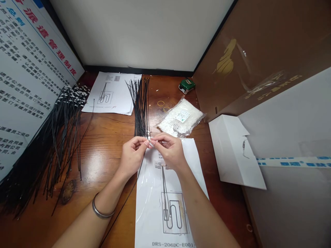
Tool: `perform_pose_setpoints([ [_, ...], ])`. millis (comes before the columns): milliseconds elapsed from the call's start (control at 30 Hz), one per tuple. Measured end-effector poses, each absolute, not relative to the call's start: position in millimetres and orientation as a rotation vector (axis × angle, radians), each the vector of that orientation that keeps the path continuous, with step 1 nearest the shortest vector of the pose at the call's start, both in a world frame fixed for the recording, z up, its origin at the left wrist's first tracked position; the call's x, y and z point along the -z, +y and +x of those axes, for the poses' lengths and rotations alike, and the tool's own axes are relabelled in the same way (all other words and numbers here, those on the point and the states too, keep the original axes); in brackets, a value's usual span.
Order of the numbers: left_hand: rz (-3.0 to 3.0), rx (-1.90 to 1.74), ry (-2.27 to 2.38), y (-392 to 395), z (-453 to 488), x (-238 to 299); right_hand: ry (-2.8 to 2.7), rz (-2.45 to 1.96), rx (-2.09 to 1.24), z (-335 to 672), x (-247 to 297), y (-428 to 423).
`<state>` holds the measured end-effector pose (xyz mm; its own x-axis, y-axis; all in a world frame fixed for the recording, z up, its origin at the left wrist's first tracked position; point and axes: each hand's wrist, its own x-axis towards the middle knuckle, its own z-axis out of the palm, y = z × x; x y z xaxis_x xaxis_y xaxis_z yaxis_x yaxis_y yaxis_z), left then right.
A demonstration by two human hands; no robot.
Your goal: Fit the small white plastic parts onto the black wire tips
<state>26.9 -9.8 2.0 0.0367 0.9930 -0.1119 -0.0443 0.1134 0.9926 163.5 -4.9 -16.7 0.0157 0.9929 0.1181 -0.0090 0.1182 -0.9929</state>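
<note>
My left hand (pixel 131 155) and my right hand (pixel 169 150) meet fingertip to fingertip above the top of a printed drawing sheet (pixel 148 206). Between thumb and forefinger, my left hand pinches a thin black wire (pixel 121 209), whose tail runs down to the lower left. A tiny white connector (pixel 151 142) shows in the closed right fingertips; fingers cover most of it, and I cannot tell whether the wire is in it. Just beyond my hands lies a bundle of black wires (pixel 141 110). A clear bag of small white pieces (pixel 181 117) rests to its right.
At left lies a big pile of black wires (pixel 55 144) with white ends. Another drawing (pixel 116 100) lies at the back. A green tape measure (pixel 186 86) and rubber bands (pixel 160 103) are farther off. A brown box (pixel 258 44) and folded white card (pixel 232 151) border the right.
</note>
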Motion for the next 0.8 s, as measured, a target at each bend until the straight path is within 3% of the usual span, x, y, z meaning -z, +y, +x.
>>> perform_pose_setpoints([
  [800, 0.988, -1.131, 1.215, -9.7, 28.1, -6.6, -1.185, -1.116, -1.097, 160.3, 15.3, -5.5],
])
